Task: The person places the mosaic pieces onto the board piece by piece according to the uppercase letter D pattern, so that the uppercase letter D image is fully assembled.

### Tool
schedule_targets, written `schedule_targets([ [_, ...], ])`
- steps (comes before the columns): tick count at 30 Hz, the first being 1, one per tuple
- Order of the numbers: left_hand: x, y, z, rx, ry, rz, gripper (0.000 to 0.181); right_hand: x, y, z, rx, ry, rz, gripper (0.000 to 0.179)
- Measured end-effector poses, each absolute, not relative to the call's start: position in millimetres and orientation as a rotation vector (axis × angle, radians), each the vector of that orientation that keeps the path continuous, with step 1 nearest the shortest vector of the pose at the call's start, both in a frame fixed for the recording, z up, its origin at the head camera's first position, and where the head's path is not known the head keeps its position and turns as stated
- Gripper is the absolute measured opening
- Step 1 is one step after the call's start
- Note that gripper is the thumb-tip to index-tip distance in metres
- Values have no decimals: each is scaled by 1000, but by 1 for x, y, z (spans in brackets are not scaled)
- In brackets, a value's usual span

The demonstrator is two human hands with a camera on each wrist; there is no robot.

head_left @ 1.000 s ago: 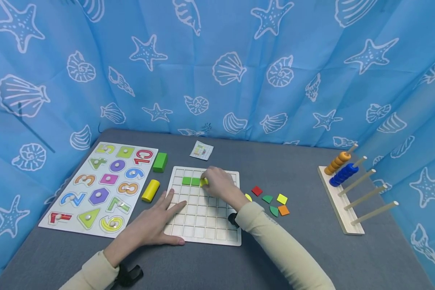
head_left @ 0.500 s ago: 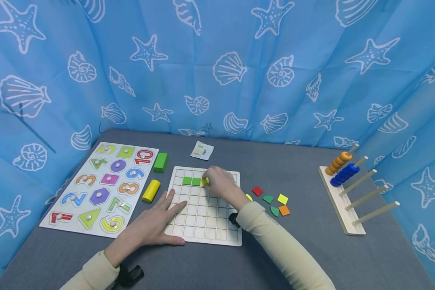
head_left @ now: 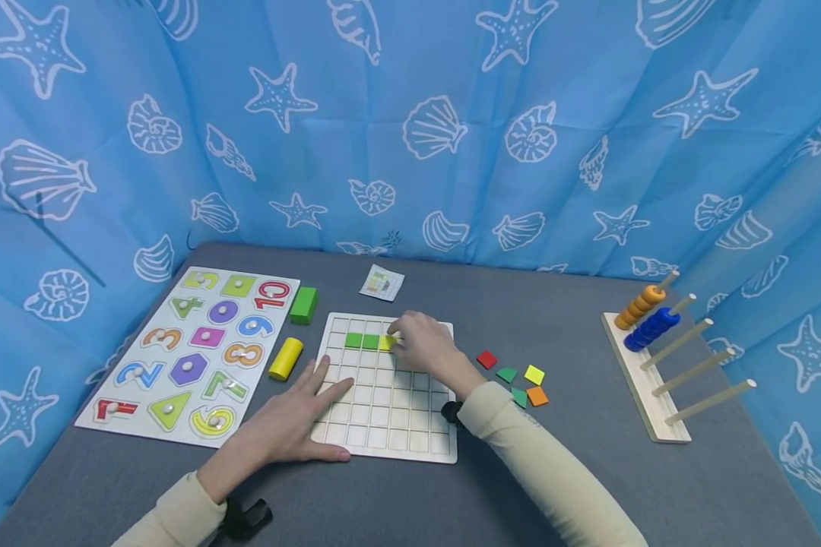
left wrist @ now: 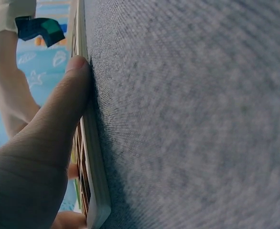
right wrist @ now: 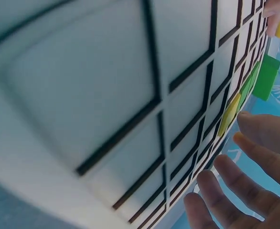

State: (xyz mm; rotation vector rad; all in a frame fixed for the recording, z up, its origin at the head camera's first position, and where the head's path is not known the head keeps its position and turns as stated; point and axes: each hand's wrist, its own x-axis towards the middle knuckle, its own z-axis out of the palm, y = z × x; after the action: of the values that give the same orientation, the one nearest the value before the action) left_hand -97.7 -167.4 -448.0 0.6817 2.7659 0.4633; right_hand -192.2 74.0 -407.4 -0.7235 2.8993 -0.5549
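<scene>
My left hand (head_left: pixel 294 418) lies with fingers spread over the left edge of the white grid board (head_left: pixel 397 448), its thumb along the near edge. In the left wrist view the thumb (left wrist: pixel 68 100) rests against the board's rim. Two green square tiles (head_left: pixel 361 341) sit side by side in an upper row, with a yellow square tile (head_left: pixel 386 343) right beside them. My right hand (head_left: pixel 427 346) hovers at that yellow tile. In the right wrist view its loosely bent fingers (right wrist: pixel 221 188) hold nothing, and the yellow tile (right wrist: pixel 229 114) lies in its cell just beyond the thumb tip.
Loose red (head_left: pixel 486 359), green (head_left: pixel 506 374), yellow (head_left: pixel 534 374) and orange (head_left: pixel 537 396) tiles lie right of the board. A number puzzle (head_left: pixel 198 342), green block (head_left: pixel 304 305) and yellow cylinder (head_left: pixel 285 359) stand left. Behind lies a pattern card (head_left: pixel 381 282); far right, a peg stand (head_left: pixel 646 380).
My right hand has drawn slightly right, letting go of the yellow tile, which now shows more fully. The right wrist now covers a yellow piece beside the board. My left hand stays put.
</scene>
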Motion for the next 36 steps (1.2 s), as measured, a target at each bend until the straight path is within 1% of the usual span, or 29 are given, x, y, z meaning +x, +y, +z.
schedule_targets([
  [14, -97, -168, -447, 681, 2763, 471, 105, -174, 115, -400, -634, 2946, -516, 25],
  [25, -98, -167, -448, 680, 2755, 469, 105, -152, 149, -402, -602, 2984, -474, 25],
  [36, -98, -167, -448, 679, 2756, 472, 106, -140, 198, -402, -544, 2989, -435, 24],
])
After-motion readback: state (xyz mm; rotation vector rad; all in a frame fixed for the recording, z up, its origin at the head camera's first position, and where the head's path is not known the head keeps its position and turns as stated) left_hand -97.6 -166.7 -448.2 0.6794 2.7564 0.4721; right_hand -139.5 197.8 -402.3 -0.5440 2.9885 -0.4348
